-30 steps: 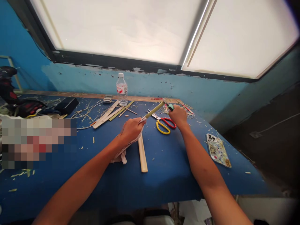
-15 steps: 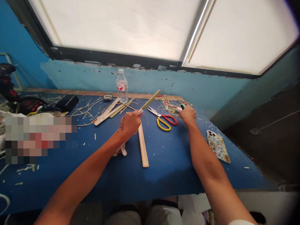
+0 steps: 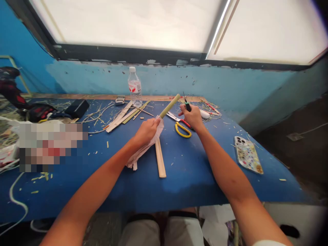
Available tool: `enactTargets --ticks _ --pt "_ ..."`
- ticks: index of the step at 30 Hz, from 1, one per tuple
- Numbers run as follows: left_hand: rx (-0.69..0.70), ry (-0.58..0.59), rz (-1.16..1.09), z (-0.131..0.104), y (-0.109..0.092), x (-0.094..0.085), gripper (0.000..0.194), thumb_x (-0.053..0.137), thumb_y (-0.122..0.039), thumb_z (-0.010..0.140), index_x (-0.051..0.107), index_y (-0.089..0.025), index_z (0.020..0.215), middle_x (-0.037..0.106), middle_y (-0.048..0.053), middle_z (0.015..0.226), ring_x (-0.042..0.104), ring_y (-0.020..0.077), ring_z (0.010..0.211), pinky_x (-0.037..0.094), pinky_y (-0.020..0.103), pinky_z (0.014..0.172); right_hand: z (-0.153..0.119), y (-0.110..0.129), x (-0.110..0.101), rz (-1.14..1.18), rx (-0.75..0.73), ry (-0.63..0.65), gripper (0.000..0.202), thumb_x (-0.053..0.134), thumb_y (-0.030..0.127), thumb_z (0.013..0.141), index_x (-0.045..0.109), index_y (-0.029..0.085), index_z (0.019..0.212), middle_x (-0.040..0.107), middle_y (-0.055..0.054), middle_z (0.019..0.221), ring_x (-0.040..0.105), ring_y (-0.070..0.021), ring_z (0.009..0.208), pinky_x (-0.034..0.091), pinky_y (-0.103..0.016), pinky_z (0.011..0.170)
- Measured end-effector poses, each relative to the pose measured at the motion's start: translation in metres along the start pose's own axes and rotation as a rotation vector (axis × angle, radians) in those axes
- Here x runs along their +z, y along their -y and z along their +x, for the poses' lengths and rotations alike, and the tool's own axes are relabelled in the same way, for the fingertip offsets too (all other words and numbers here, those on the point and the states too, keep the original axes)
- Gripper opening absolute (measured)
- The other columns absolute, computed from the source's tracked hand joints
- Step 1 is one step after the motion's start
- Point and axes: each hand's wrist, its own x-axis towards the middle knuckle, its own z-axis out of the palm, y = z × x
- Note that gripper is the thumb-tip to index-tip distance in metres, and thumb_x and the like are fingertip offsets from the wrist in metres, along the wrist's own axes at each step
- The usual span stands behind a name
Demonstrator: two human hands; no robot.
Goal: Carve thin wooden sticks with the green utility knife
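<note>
My left hand (image 3: 148, 131) is closed round a green bamboo strip (image 3: 170, 106) wrapped in a pale cloth (image 3: 143, 152) that hangs down beneath the hand. In my right hand (image 3: 192, 117) is a dark-handled tool (image 3: 188, 106) with a thin pointed tip facing up, near the strip but apart from it. Scissors (image 3: 183, 130) with one red and one yellow handle lie between the hands. Below my left hand, a pale wooden strip (image 3: 160, 160) rests on the blue table (image 3: 189, 177).
Behind the hands stand a water bottle (image 3: 135, 88) and flat strips (image 3: 119, 118). A phone (image 3: 248, 154) lies at the right. A white-handled tool (image 3: 204, 114) sits among shavings. At the left are a black box (image 3: 77, 108) and a power tool (image 3: 15, 92).
My right hand has lifted the dark-handled tool from the shavings and moved left towards the strip. My left hand has turned, showing more of the cloth. The view has shifted slightly.
</note>
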Motion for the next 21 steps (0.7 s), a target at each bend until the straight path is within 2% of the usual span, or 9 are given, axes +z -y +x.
enactTargets --ticks 2,4,8,12,14,17,21 --pt "0.022 0.028 0.076 -0.004 -0.003 0.004 0.052 0.032 -0.052 0.106 0.069 -0.018 0.090 0.071 0.011 0.089 0.060 0.0222 0.078 0.033 0.030 0.069 0.000 -0.001 0.004 0.088 0.051 0.043 0.045 0.056 0.060 0.097 0.071 0.018 0.097 0.078 -0.007 0.087 0.059 -0.0134 0.053 0.046 -0.025 0.054" --pt "0.020 0.042 0.168 -0.010 -0.008 0.008 0.056 0.027 -0.055 0.106 0.069 -0.019 0.099 0.073 0.013 0.094 0.064 0.0248 0.084 0.034 0.031 0.071 -0.001 0.001 0.008 0.192 0.123 0.077 0.046 0.058 0.063 0.095 0.069 0.018 0.094 0.079 -0.009 0.089 0.052 -0.0113 0.044 0.043 -0.025 0.047" --pt "0.034 0.059 0.227 -0.019 -0.014 0.010 0.061 0.023 -0.060 0.105 0.069 -0.020 0.103 0.073 0.015 0.095 0.067 0.0275 0.089 0.037 0.031 0.074 -0.004 0.013 0.008 0.383 0.271 0.052 0.037 0.065 0.057 0.091 0.060 0.021 0.085 0.078 -0.008 0.087 0.043 -0.0083 0.039 0.044 -0.026 0.043" --pt "0.067 0.114 -0.012 -0.013 -0.012 0.005 0.058 0.030 -0.060 0.104 0.069 -0.019 0.087 0.072 0.011 0.090 0.063 0.0227 0.083 0.038 0.030 0.073 -0.007 0.024 0.001 0.508 0.300 0.031 0.029 0.067 0.049 0.088 0.055 0.023 0.082 0.078 -0.008 0.095 0.042 -0.0077 0.042 0.039 -0.025 0.040" --pt "-0.001 0.152 -0.187 -0.006 -0.008 0.002 0.059 0.036 -0.062 0.102 0.068 -0.018 0.081 0.068 0.008 0.080 0.057 0.0191 0.072 0.037 0.029 0.067 -0.007 0.027 -0.002 0.598 0.293 0.058 0.028 0.067 0.049 0.086 0.053 0.024 0.084 0.078 -0.008 0.099 0.041 -0.0072 0.042 0.038 -0.025 0.040" --pt "-0.166 0.193 -0.384 0.006 0.001 -0.002 0.056 0.049 -0.067 0.095 0.071 -0.017 0.085 0.062 0.005 0.069 0.048 0.0156 0.061 0.035 0.029 0.059 -0.007 0.027 -0.004 0.735 0.267 0.115 0.026 0.066 0.046 0.085 0.054 0.023 0.090 0.078 -0.008 0.101 0.040 -0.0066 0.042 0.037 -0.025 0.039" --pt "-0.292 0.135 -0.470 0.015 0.013 -0.005 0.051 0.065 -0.067 0.086 0.073 -0.016 0.085 0.066 0.006 0.072 0.052 0.0169 0.063 0.038 0.029 0.058 -0.007 0.025 -0.003 0.743 0.207 0.123 0.020 0.058 0.042 0.087 0.058 0.023 0.094 0.076 -0.007 0.095 0.045 -0.0088 0.047 0.042 -0.025 0.046"
